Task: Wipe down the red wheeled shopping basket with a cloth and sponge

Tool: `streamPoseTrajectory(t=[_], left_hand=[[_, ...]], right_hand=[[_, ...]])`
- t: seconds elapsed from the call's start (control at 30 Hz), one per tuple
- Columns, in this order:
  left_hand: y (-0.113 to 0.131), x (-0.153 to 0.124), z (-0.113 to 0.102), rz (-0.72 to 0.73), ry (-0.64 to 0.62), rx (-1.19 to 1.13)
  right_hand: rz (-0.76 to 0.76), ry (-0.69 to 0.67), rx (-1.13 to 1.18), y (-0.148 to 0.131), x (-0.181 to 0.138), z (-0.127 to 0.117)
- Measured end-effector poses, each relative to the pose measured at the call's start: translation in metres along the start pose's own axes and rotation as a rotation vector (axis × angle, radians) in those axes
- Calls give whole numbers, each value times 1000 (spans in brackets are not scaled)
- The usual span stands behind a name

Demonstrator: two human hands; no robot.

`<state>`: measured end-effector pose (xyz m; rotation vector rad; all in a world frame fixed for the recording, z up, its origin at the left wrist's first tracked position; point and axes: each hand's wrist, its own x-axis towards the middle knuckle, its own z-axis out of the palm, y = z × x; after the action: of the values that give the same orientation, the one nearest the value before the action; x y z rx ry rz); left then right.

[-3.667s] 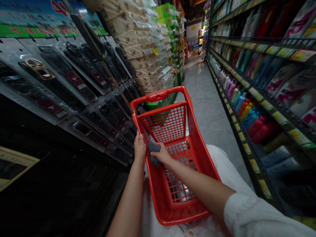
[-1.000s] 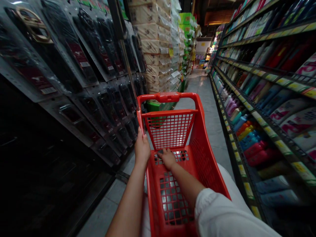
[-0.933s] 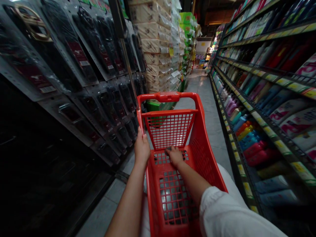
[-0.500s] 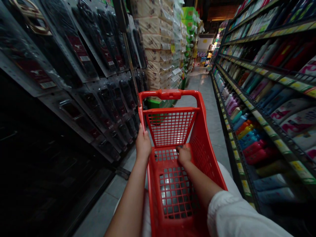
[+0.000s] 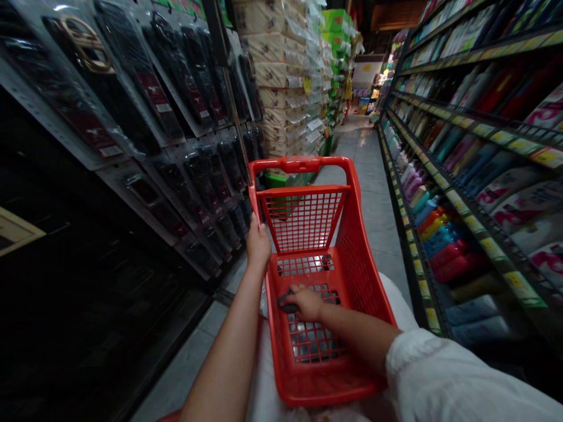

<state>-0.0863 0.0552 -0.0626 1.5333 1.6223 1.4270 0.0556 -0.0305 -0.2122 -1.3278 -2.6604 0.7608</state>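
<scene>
A red plastic shopping cart basket stands in front of me, with a grid floor, a grid flap at its far end and a handle beyond. My left hand is closed around the basket's upper left rim near the flap. Down inside, my right hand presses a small dark grey cloth against the left part of the floor. Its fingers are wrapped over the cloth, which is partly hidden. Nothing else lies in the basket.
Packaged belts hang on a rack at left, beside a metal pole. Stacked tissue packs stand behind the cart. Shelves of bottles line the right side. A tiled aisle floor runs ahead.
My right hand has moved the cloth from the floor's far right, near the flap, toward me and to the left. My left hand keeps its hold on the rim.
</scene>
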Motion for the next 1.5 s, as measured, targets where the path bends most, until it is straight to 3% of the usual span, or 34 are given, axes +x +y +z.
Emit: streamPoseTrajectory(t=[0.1, 0.23, 0.37, 0.47, 0.53, 0.67, 0.73, 0.8, 0.9, 0.97, 1.03, 1.1, 1.17, 1.27, 1.43, 1.5], left_hand=[[0, 1, 1, -20, 9, -9], [-2, 4, 3, -21, 24, -12], [-5, 6, 2, -14, 34, -6], [-8, 6, 2, 5, 34, -26], [-9, 6, 2, 13, 30, -25], [-9, 6, 3, 33, 26, -29], [-9, 6, 4, 43, 23, -40], [-7, 7, 4, 34, 30, -30], [-4, 7, 2, 26, 43, 25], [-2, 7, 0, 63, 40, 83], [-1, 7, -2, 104, 27, 145], [0, 6, -5, 109, 16, 202], [2, 4, -6, 100, 10, 257], [6, -2, -5, 115, 16, 382], [13, -11, 0, 278, 44, 648], [13, -12, 1, 303, 31, 685]], right_hand=[[32, -28, 11, 9, 10, -13], [180, -16, -59, -6, 26, -19], [63, -80, -121, -21, 10, -7], [-61, -139, -162, -11, -6, -10], [93, -91, -165, 6, -11, -23], [666, 84, -172, 40, -13, -53], [776, 113, -199, 38, -10, -52], [726, 102, -220, 17, -3, -38], [354, 19, -246, -28, 12, -8], [267, 19, -258, -41, 18, 2], [215, 25, -275, -30, 17, -3], [286, 57, -308, -1, 11, -18], [559, 101, -347, 32, 4, -35], [739, 147, -391, 57, 6, -43], [426, 156, -455, 42, 36, -23], [391, 158, -470, 45, 44, -20]])
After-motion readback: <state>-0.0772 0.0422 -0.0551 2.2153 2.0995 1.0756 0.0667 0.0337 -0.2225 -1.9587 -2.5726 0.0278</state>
